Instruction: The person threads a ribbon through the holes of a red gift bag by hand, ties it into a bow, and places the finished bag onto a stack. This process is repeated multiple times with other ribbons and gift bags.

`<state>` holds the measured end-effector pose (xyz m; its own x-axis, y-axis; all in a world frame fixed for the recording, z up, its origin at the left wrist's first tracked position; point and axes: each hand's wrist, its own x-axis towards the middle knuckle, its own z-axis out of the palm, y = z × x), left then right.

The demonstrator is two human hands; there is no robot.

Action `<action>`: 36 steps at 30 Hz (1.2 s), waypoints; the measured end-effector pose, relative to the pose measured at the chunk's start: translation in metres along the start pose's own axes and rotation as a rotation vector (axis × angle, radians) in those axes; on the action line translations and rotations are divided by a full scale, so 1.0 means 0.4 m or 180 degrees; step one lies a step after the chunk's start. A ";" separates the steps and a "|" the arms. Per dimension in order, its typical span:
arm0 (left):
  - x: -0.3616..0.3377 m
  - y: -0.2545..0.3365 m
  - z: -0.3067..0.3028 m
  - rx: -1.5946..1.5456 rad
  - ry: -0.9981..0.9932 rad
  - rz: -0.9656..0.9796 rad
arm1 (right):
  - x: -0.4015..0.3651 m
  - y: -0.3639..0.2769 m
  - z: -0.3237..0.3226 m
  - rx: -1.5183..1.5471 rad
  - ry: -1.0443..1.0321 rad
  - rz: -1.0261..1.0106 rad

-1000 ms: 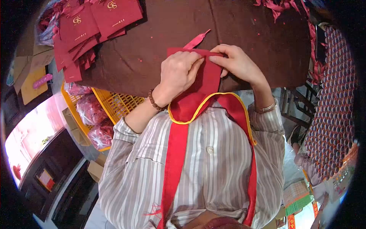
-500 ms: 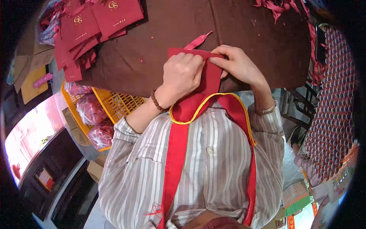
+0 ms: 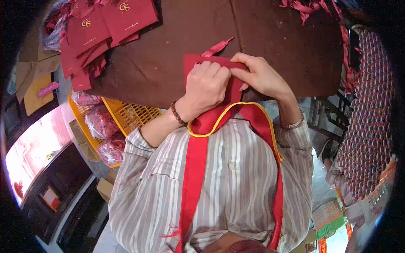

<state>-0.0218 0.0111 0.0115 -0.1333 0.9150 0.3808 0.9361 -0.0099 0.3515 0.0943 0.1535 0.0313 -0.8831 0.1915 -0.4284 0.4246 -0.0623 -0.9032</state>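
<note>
A flat dark red pouch lies at the near edge of the brown-covered table, partly hidden by both hands. A pinkish-red ribbon sticks out beyond its far edge. My left hand, with a beaded bracelet at the wrist, is curled into a fist over the pouch's left and middle part. From the right, my right hand pinches the pouch's upper right edge between thumb and fingers, close to the left knuckles. What the left fingertips grip is hidden beneath the hand.
Similar red pouches with gold lettering are stacked at the table's far left. Loose red ribbons lie at the far right. Below the table's left side stands a yellow crate with plastic-wrapped red bundles. A red apron hangs over my shirt.
The left hand has shifted slightly right and its fist now sits closer to the right hand. The right hand still pinches the pouch's edge. The ribbon has moved very little.
</note>
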 end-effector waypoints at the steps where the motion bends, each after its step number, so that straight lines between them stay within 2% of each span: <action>1: -0.003 -0.004 0.005 -0.0081 0.0076 -0.0090 | -0.001 0.003 0.000 0.0096 -0.0037 -0.0054; 6: -0.003 -0.014 0.001 -0.0024 0.0057 -0.0120 | 0.006 0.017 0.004 0.0099 -0.0045 0.0045; 8: 0.013 -0.001 -0.024 0.0264 -0.0439 -0.0322 | 0.007 0.022 0.002 0.0148 -0.0044 0.0053; 14: 0.057 -0.045 -0.080 -0.0459 -0.0126 -0.0739 | 0.002 0.018 0.007 0.0211 0.0044 0.0036; 17: 0.070 -0.106 -0.066 -0.1041 -0.0901 -0.0863 | 0.004 0.010 0.018 0.0002 0.0157 -0.0009; 18: 0.078 -0.119 -0.065 -0.1028 -0.0888 -0.0872 | 0.007 0.019 0.024 -0.0160 0.0256 -0.0224; 20: 0.104 -0.138 -0.073 -0.1839 -0.1763 -0.1320 | 0.011 0.034 0.033 -0.0330 0.0355 -0.0453; 21: 0.126 -0.143 -0.084 -0.1832 -0.1742 -0.1325 | 0.011 0.041 0.035 -0.0630 0.0456 -0.0694; 23: 0.173 -0.149 -0.108 -0.1747 -0.2916 -0.1268 | 0.007 0.045 0.044 -0.0945 0.0535 -0.0948; 24: 0.183 -0.157 -0.108 -0.1772 -0.2951 -0.0933 | 0.004 0.043 0.051 -0.1293 0.0759 -0.1181; 25: 0.194 -0.159 -0.108 -0.1763 -0.2924 -0.0947 | 0.000 0.038 0.057 -0.1637 0.0981 -0.1417; 27: 0.214 -0.162 -0.102 -0.1793 -0.3553 -0.0690 | -0.008 0.025 0.068 -0.1568 0.0964 -0.1319; 29: 0.210 -0.172 -0.080 -0.1941 -0.3493 -0.0625 | -0.012 0.021 0.075 -0.1605 0.1138 -0.1280; 31: 0.217 -0.154 -0.086 -0.2509 -0.3558 -0.1291 | -0.013 0.026 0.074 -0.1527 0.1154 -0.1331; 35: 0.222 -0.141 -0.073 -0.2169 -0.3595 -0.1401 | -0.012 0.037 0.063 -0.1471 0.1165 -0.1445; 36: 0.215 -0.136 -0.064 -0.2102 -0.3426 -0.1502 | -0.010 0.042 0.058 -0.1472 0.1161 -0.1450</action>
<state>-0.0925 0.0799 0.0469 0.2081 0.7416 -0.6378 0.5011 0.4791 0.7206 0.1005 0.1290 0.0173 -0.9036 0.4177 0.0946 0.1439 0.5040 -0.8516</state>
